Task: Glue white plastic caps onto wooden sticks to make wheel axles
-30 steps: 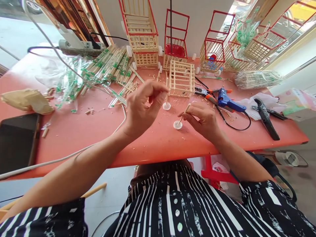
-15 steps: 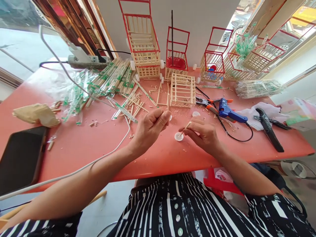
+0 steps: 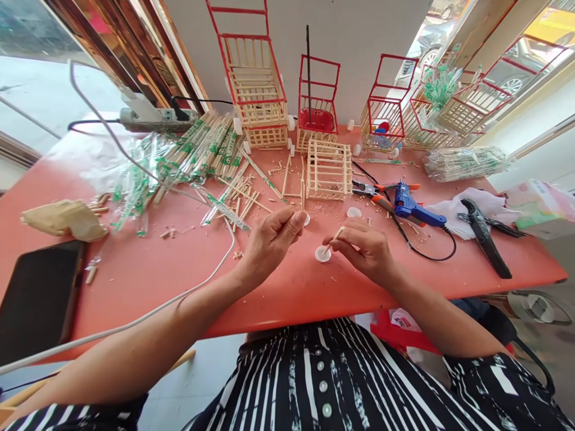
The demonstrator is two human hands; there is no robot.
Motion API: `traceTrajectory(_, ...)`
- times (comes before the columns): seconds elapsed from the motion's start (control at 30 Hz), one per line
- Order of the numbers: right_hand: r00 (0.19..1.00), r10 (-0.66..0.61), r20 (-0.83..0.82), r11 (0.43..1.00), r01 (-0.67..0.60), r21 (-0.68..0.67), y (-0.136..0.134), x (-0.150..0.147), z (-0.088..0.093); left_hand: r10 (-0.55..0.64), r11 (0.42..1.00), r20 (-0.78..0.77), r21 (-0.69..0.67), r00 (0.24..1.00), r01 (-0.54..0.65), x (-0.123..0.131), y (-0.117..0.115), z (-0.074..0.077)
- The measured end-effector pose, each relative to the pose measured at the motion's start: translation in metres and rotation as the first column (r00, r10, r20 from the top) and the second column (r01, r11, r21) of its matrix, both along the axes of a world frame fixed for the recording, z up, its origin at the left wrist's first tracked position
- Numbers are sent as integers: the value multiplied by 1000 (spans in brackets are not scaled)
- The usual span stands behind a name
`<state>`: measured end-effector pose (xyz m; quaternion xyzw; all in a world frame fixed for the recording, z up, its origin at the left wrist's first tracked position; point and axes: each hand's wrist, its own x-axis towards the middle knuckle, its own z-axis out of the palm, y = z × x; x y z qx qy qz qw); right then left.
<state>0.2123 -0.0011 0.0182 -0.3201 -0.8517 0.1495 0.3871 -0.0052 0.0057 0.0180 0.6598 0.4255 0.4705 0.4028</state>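
My left hand point(image 3: 275, 240) is closed in a pinch, with a thin wooden stick point(image 3: 302, 194) standing up from its fingertips. Between the thumb and fingers of my right hand point(image 3: 366, 246) is a short wooden stick, slanting down. Its lower tip is in a small round white cap point(image 3: 323, 255) on the red table. Another white lid point(image 3: 354, 212) lies just beyond my right hand, and a third white round piece is partly hidden behind my left fingertips. A small slatted wooden crate point(image 3: 329, 169) rests behind both hands.
Behind stand several stick-built carts point(image 3: 256, 78) with red frames. Wrapped chopsticks point(image 3: 202, 143) and loose sticks lie left, near a phone point(image 3: 42, 293). A white cable point(image 3: 188, 287) crosses the left side. Pliers point(image 3: 371, 188), a blue glue gun point(image 3: 415, 206) and black clamp point(image 3: 485, 239) lie right.
The view has shifted slightly, so the back of the table sits lower in it. Both hands keep nearly the same pose, and the right stick's tip stays in the white cap.
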Motion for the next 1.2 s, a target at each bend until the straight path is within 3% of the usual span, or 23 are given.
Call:
traceTrajectory(0.5,1000,9,-22,1000,-9,-22,0,1,-2,-60,998,-181,-46,982,53,1,0,-5)
traceTrajectory(0.77,1000,-4,12,998,5,-65,-1,3,-3,-111,993,-96,-51,989,106,4,3,-15)
traceTrajectory(0.97,1000,7,4,999,-7,-39,-2,3,-2,-141,990,-133,-31,981,138,4,0,-8)
traceTrajectory(1.2,999,27,-24,999,-28,-34,-2,1,-2,-53,997,-278,42,959,67,4,-1,-8)
